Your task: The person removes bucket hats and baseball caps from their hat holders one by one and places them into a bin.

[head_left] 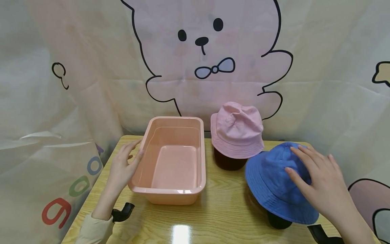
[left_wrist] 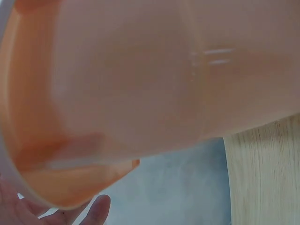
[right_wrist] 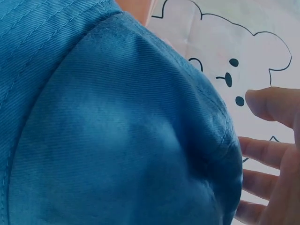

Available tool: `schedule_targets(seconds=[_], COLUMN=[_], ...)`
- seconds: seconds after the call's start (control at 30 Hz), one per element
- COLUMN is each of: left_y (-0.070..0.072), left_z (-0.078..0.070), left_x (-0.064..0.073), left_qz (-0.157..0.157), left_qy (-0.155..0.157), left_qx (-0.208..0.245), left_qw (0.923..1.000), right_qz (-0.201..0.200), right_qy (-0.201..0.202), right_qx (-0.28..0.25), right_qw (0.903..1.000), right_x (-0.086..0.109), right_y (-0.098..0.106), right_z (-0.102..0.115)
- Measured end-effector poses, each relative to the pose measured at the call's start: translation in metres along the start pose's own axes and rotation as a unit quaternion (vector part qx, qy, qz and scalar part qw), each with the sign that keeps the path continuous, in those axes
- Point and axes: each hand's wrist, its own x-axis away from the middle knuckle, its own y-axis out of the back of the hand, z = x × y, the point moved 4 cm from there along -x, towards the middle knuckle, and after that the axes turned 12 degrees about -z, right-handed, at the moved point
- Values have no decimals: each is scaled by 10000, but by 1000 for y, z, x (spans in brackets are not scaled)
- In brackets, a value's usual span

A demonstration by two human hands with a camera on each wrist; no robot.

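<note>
A pink plastic basin (head_left: 170,193) stands on the table, with my left hand (head_left: 123,164) at its left rim. The fingertips and thumb of that hand are right at the rim's outer edge, also seen low in the left wrist view beside the basin (left_wrist: 126,84). A blue bucket hat (head_left: 274,179) sits brim down on a dark stand at the right. My right hand (head_left: 323,179) is over the hat's crown with fingers spread, the fingertips close to the cloth. In the right wrist view the blue hat (right_wrist: 117,122) fills most of the picture.
Behind the blue hat, a pink bucket hat (head_left: 237,130) rests on a dark brown stand (head_left: 230,161). Everything stands on a wooden table (head_left: 152,225). A curtain with a cartoon bear (head_left: 207,88) hangs behind. Black wrist straps (head_left: 123,212) show at both forearms.
</note>
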Motion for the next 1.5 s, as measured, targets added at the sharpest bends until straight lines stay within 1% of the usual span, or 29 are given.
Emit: schedule_targets(seconds=[0.4,0.7,0.8,0.93,1.13,1.37,1.5], left_y=[0,0,1,1,-1,-3,-3], left_z=[18,29,32,35,41,49,50], left_x=[1,2,2,2,5,9,11], left_qz=[22,215,234,306,461,607,714], left_qy=[297,760,858,1035,1231,1590,1676], left_qx=[272,370,434,626,1042,1297,1535], left_qw=[9992,9962,9951,9922,9858,9768,9712], right_qz=[-203,-179,-179,-156,11,140,258], right_qy=[15,-55,-69,-109,-283,-368,-421], right_qx=[24,89,87,38,49,66,67], right_qw=[9998,9998,9998,9998,9996,9992,9988], right_x=[2,3,3,3,4,5,6], right_y=[2,5,6,7,7,10,11], right_z=[-6,-14,-16,-17,-20,-25,-27])
